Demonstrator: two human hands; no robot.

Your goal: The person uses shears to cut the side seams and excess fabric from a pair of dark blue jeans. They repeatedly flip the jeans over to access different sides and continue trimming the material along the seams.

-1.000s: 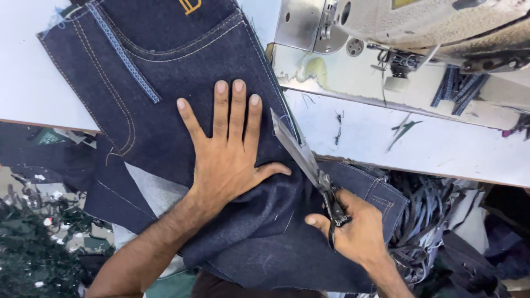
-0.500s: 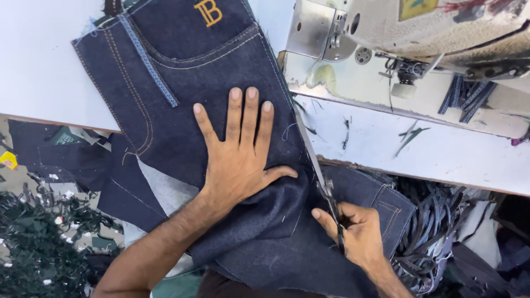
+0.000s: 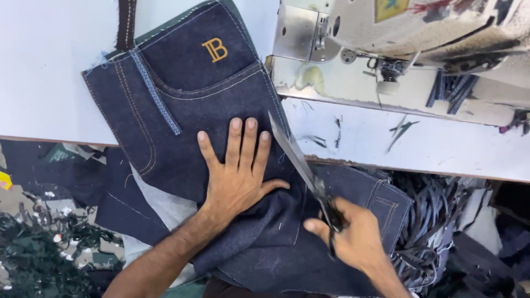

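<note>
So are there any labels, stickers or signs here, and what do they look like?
Embroidered emblem: small golden-orange stitched mark on the back pocket of the dark blue jeans, near the top of the picture.
Sticker: on the sewing machine, top edge, yellow with a bit of blue, partly cut off.
Yellow tag: far left edge among the scraps, too cut off to tell more.
No screens or packages show.

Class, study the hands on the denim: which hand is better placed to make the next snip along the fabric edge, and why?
The right hand. It grips the scissors, whose blades lie along the edge of the denim piece. The left hand lies flat with fingers spread, pinning the fabric down.
</note>
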